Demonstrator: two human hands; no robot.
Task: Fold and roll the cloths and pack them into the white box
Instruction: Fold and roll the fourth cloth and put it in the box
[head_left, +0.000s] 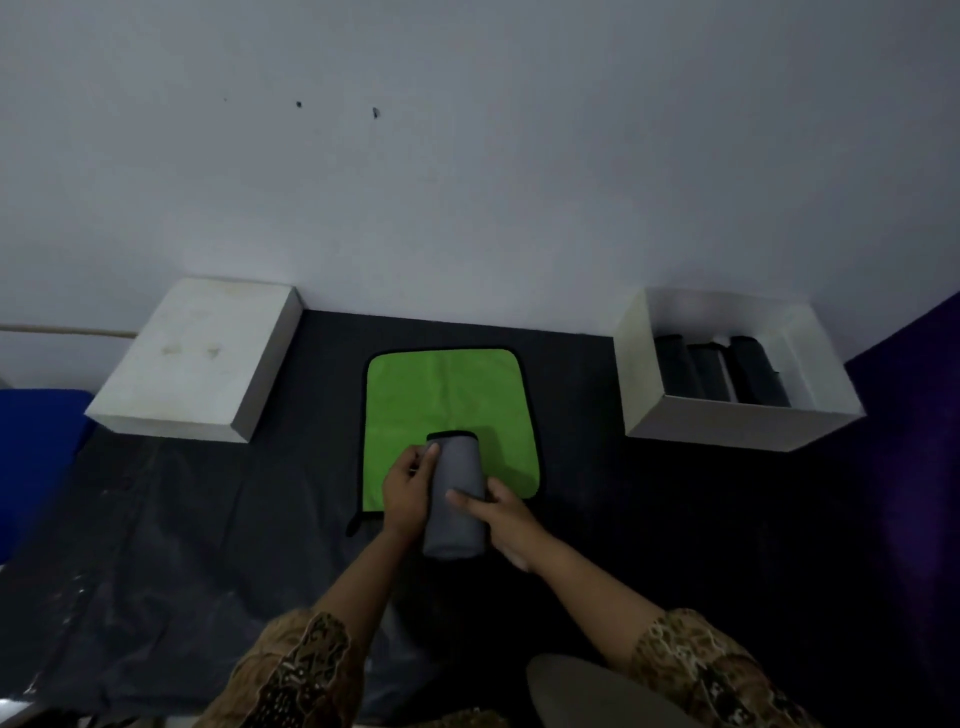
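Note:
A grey rolled cloth (457, 499) stands on end between both hands, above the near edge of a flat green cloth (447, 400) with black trim. My left hand (410, 493) grips the roll's left side, fingers curled at its upper part. My right hand (498, 519) holds the right side, thumb laid across the front. The open white box (727, 426) sits at the back right against the wall and holds several dark rolled cloths (722, 374) side by side.
A white box lid (197, 364) lies upside up at the back left. A black sheet (208, 545) covers the table. A blue surface (36, 441) is at the far left, a dark purple wall (914, 415) at the right.

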